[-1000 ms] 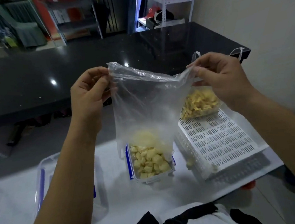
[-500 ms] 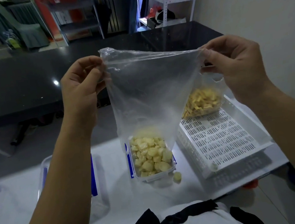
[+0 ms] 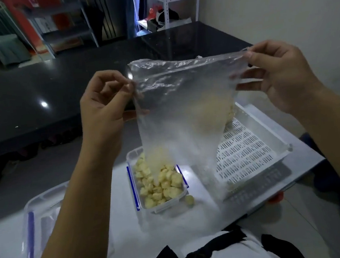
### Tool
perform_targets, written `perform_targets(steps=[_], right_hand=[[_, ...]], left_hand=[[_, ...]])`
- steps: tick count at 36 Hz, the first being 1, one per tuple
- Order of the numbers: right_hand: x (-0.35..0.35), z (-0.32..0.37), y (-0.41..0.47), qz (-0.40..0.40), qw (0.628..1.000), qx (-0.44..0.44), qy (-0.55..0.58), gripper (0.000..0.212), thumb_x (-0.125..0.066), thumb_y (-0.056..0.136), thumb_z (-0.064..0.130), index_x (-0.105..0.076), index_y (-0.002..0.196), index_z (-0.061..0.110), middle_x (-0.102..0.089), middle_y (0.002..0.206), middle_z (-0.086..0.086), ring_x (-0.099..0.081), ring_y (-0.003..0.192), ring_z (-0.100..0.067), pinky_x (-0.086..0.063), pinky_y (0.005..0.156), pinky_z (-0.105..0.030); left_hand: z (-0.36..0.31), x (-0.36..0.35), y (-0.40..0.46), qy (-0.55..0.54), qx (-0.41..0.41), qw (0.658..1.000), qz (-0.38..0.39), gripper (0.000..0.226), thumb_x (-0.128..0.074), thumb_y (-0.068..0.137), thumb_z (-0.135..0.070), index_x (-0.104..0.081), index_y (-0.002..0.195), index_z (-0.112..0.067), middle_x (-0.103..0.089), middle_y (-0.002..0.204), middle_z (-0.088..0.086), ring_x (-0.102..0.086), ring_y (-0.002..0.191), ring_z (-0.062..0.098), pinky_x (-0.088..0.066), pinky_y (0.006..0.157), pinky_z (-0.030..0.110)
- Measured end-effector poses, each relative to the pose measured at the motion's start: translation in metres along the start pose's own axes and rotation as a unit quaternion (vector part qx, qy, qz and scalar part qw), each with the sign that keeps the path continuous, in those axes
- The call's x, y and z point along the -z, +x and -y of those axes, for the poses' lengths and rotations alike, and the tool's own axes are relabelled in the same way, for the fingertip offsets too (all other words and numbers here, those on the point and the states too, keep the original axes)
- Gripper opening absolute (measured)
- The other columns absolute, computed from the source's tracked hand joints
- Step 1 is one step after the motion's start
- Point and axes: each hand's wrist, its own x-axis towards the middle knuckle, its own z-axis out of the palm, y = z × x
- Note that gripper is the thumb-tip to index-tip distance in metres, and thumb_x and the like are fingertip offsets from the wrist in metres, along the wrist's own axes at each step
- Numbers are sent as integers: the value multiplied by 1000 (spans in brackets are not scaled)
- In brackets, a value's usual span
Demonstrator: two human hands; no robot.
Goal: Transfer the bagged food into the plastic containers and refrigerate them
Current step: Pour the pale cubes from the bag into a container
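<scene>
I hold a clear plastic bag (image 3: 183, 107) upside down, stretched between both hands above the white table. My left hand (image 3: 105, 105) pinches its left corner, my right hand (image 3: 277, 74) grips its right corner. The bag looks empty, its open mouth hanging just over a small clear container with blue clips (image 3: 133, 185). The container is full of pale yellow food chunks (image 3: 161, 183). One chunk (image 3: 189, 200) lies on the table beside the container's near right corner. Another bag of yellow pieces (image 3: 228, 111) shows blurred through the plastic, on the white tray.
A white slotted tray (image 3: 249, 152) sits to the right on the white table (image 3: 193, 219). A second, larger clear container with blue clips (image 3: 40, 212) stands at the left. Behind is a black countertop (image 3: 58, 83), with shelving further back. A wall is on the right.
The bag has been pulled wider and swung right, its mouth now trailing over the container. My left hand has dropped lower. The spilled chunk stays beside the container.
</scene>
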Motion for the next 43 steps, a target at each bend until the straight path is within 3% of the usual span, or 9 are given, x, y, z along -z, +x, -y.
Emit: perform_targets(steps=[5,16,21,24,27,30,34,38,43], right_hand=[[43,3,-4,-27,999,17,-41,9,-63,96,17,-62,86,18,-73,91,-8,-73,78,-40,-59,63,-47],[140,-30,21,-82,984,-43,-155,15,-75,86,17,-73,73,24,-73,75,3,-71,69,-19,-60,59,-36],[159,-81,44,-56,963,-98,-244,16,-76,87,19,-75,73,27,-74,81,3,-73,76,-17,-63,69,-43],[156,-104,55,-62,961,-98,-253,3,-75,88,24,-74,87,27,-73,95,0,-71,90,-23,-60,84,-49],[147,-114,43,-53,941,-74,-327,34,-70,90,36,-67,120,21,-65,122,1,-62,109,-19,-51,99,-45],[134,-129,1,70,915,-3,-397,47,-60,94,45,-56,135,23,-53,142,-1,-47,132,-22,-39,111,-45],[127,-171,-49,325,774,-36,-542,63,-35,99,60,-23,156,36,-14,166,2,-2,153,-19,0,122,-40],[136,-203,-50,409,710,-81,-568,62,-16,101,59,-9,158,36,1,168,3,10,153,-18,5,122,-40],[134,-219,-34,465,688,-74,-552,69,-8,94,66,-10,157,38,3,167,4,8,153,-18,-1,123,-44]], left_hand=[[14,-49,-5,-37,25,999,23,43,-51,93,6,-75,72,-24,-69,90,-1,-64,83,21,-58,61,34],[81,-134,-15,21,178,983,35,29,-57,97,-2,-77,99,-23,-74,100,4,-70,83,19,-60,67,29],[113,-155,-31,113,204,972,0,32,-57,97,-6,-75,105,-32,-71,115,0,-70,97,18,-60,71,27],[127,-159,-39,215,209,954,18,30,-58,98,-13,-70,119,-32,-64,127,-9,-64,105,3,-58,92,38],[135,-163,-47,346,230,906,79,45,-59,98,-25,-51,141,-37,-36,156,-7,-39,140,9,-31,118,37],[139,-175,-62,480,171,853,118,60,-57,99,-30,-32,152,-38,-1,168,-6,-4,153,18,-9,117,34],[157,-204,-89,574,165,763,245,64,-33,103,-50,-3,158,-40,17,167,-6,20,152,19,7,124,42],[185,-224,-103,633,290,638,330,63,-15,104,-54,12,158,-34,23,165,-4,25,151,23,15,122,47],[199,-231,-100,638,360,594,331,62,-10,104,-55,2,159,-30,12,167,-3,18,153,23,15,121,52]])
